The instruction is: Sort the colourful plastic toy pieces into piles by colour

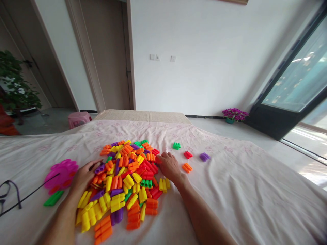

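A heap of plastic blocks [127, 178] in yellow, orange, red, green and purple lies on the pale flowered cloth [230, 204]. At the heap's left edge is my left hand [86, 173], its fingers bent around a purple block [100, 168]. My right hand [168, 165] rests at the right edge with fingers curled, touching a red block [158, 159]; its fingertips are partly hidden, so its hold is unclear. Right of it lie single blocks: green [176, 146], red [188, 155], orange [187, 167] and purple [204, 157].
A magenta flower-shaped tray [73, 166] lies at the left with a green block [53, 198] below it. Black-framed glasses [10, 194] are at the far left. Beyond the cloth stand a pink stool [79, 118] and a pot of purple flowers [235, 115].
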A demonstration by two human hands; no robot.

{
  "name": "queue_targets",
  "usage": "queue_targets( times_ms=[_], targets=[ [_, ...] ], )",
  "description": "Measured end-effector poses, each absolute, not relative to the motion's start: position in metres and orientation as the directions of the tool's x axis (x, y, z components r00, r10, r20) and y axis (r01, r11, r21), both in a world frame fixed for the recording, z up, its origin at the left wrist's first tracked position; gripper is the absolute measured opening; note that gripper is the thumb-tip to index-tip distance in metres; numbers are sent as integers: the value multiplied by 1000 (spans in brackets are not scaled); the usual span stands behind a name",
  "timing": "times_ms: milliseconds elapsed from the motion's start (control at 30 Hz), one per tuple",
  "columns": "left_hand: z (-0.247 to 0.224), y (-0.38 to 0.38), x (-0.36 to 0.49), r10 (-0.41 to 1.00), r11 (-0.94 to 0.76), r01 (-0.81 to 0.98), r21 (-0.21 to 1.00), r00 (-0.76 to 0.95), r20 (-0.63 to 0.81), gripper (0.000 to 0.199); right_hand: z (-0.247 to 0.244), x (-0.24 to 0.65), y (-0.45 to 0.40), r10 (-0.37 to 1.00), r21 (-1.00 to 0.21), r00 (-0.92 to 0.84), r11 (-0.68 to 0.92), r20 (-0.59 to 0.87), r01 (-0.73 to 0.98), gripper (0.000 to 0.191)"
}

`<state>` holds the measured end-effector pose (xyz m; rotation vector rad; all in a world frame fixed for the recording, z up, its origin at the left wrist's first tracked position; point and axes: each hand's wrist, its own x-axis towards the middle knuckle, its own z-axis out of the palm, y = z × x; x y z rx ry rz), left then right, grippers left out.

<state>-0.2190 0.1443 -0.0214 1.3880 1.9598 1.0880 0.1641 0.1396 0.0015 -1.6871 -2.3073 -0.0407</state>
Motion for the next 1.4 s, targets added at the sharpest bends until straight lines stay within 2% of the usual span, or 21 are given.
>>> queue_targets(
  times_ms=[133,300,400,500,633,733,833,900,967,1067,1167,1233,1300,1400],
  targets=[
    [-23,145,-219,934,153,544,825,-353,59,40,2,168,139,947,-132,-226,260,227,957,19],
    [-20,144,-218,937,136,543,829,-341,70,40,1,173,142,960,-186,-204,240,194,953,27],
    [-20,143,-219,938,136,545,827,-339,69,40,8,183,143,966,-234,-185,224,179,946,38],
    [-25,145,-222,945,130,550,825,-322,65,43,22,201,144,983,-220,-84,120,165,968,45],
    [-35,149,-229,952,114,542,833,-299,64,46,38,229,143,999,-144,42,-39,20,989,38],
    [-37,151,-231,950,119,540,833,-306,63,46,43,248,139,988,-115,83,-98,-129,989,37],
    [-36,150,-229,947,108,535,838,-312,77,43,46,263,135,966,-113,63,-94,-253,989,44],
    [-35,150,-228,946,101,529,842,-313,83,43,49,266,133,960,-119,57,-93,-275,989,52],
    [-34,150,-228,946,99,529,843,-312,85,44,52,260,133,976,-137,41,-72,-216,988,48],
    [-35,150,-228,948,98,538,838,-307,86,45,51,234,135,997,-239,-75,69,-17,969,33],
    [-35,149,-229,948,96,549,830,-304,92,44,42,198,140,953,-401,-253,300,167,866,42],
    [-36,150,-230,950,93,558,825,-297,93,45,30,176,142,907,-456,-330,418,263,786,51],
    [-38,151,-232,954,93,565,820,-286,89,47,18,161,145,874,-471,-366,481,318,740,56],
    [-41,153,-234,959,98,577,811,-273,79,49,4,148,147,865,-494,-380,500,328,712,53]
  ],
)
